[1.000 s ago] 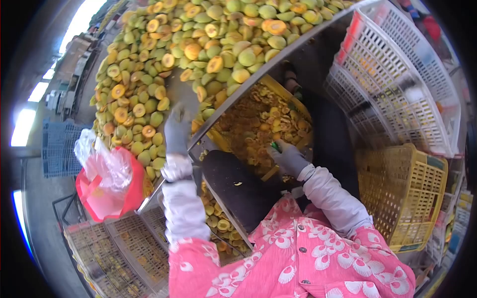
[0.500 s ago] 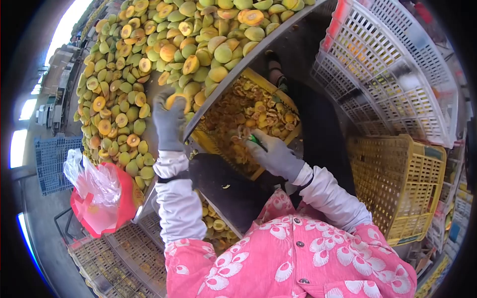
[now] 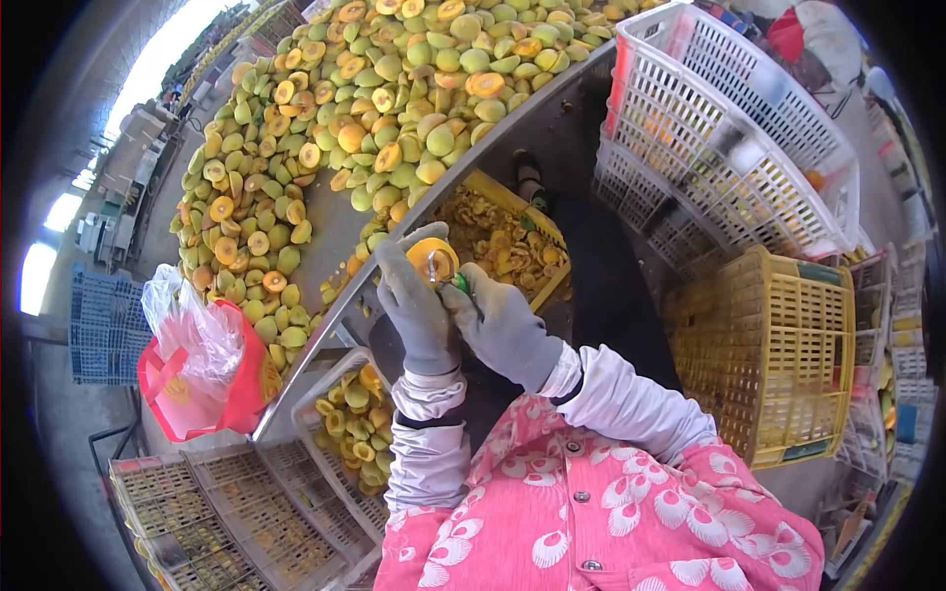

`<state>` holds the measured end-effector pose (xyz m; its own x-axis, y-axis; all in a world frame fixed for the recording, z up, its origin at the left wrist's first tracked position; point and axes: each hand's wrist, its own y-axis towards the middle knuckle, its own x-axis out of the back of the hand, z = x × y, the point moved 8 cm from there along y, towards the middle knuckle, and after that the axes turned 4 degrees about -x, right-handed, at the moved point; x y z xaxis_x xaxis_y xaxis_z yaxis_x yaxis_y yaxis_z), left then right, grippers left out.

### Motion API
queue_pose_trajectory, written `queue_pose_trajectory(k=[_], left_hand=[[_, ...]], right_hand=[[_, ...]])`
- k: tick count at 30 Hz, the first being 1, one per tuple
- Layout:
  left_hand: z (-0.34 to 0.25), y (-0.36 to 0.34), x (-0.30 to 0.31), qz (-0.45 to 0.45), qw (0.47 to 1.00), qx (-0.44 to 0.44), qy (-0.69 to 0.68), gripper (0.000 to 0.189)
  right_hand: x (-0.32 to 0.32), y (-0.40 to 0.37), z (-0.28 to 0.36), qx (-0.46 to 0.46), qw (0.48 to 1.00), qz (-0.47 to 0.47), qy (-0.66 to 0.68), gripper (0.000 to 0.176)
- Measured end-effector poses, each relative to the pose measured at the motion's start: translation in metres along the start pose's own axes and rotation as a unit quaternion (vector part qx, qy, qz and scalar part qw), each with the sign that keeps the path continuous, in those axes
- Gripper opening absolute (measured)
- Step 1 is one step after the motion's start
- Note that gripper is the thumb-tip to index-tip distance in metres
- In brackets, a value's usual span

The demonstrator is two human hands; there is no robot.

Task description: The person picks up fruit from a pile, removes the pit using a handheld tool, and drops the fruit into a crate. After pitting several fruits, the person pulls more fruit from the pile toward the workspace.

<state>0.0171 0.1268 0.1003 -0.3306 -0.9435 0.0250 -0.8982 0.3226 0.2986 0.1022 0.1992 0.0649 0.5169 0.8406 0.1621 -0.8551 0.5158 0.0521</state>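
Note:
My left hand [image 3: 416,317], in a grey glove, is closed round a peach half [image 3: 424,252] with its orange cut face turned up. My right hand [image 3: 507,333], gloved alike, grips a small green-handled pitting tool [image 3: 459,283]. The tool's metal end lies against the middle of the cut face; its exact shape is partly hidden by glare and fingers. Both hands are close together over my lap, near the table edge. Beyond them a large heap of peach halves [image 3: 394,158] covers much of the metal table [image 3: 340,212].
A yellow crate [image 3: 554,288] of peach scraps stands below the table edge. At lower left is a crate [image 3: 313,419] of cut halves. A red bag [image 3: 241,379] with clear plastic sits at the table's left. White crates [image 3: 690,118] and a yellow crate [image 3: 803,364] stand right.
My left hand has come from the heap towards my lap with a peach half. My right hand has moved left from above the scrap crate, bringing the tool to the fruit.

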Motion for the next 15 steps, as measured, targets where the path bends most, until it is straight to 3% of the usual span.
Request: queue_pose_trajectory(k=[5,8,9,10,11,15], left_hand=[[-0.015,-0.008,0.003,-0.039,0.999,-0.006,-0.015,0.057],[-0.022,-0.004,0.001,0.018,0.999,-0.033,-0.014,0.052],[-0.016,-0.004,-0.003,0.056,0.996,0.05,-0.051,0.05],[-0.008,-0.008,-0.009,0.093,0.983,0.132,-0.087,0.048],[-0.005,-0.007,-0.007,0.092,0.983,0.131,-0.088,0.048],[0.0,-0.009,-0.007,0.101,0.985,0.111,-0.079,0.054]], right_hand=[[0.001,-0.009,0.007,0.007,1.0,0.009,-0.003,0.033],[0.001,-0.014,0.003,0.04,0.999,0.02,0.026,0.039],[0.007,-0.016,0.011,0.042,0.999,0.02,0.024,0.039],[-0.002,-0.019,0.002,-0.112,0.98,0.122,0.109,0.043],[-0.014,-0.032,-0.007,-0.263,0.92,0.219,0.189,0.047],[-0.019,-0.038,0.001,-0.264,0.867,0.301,0.298,0.051]])
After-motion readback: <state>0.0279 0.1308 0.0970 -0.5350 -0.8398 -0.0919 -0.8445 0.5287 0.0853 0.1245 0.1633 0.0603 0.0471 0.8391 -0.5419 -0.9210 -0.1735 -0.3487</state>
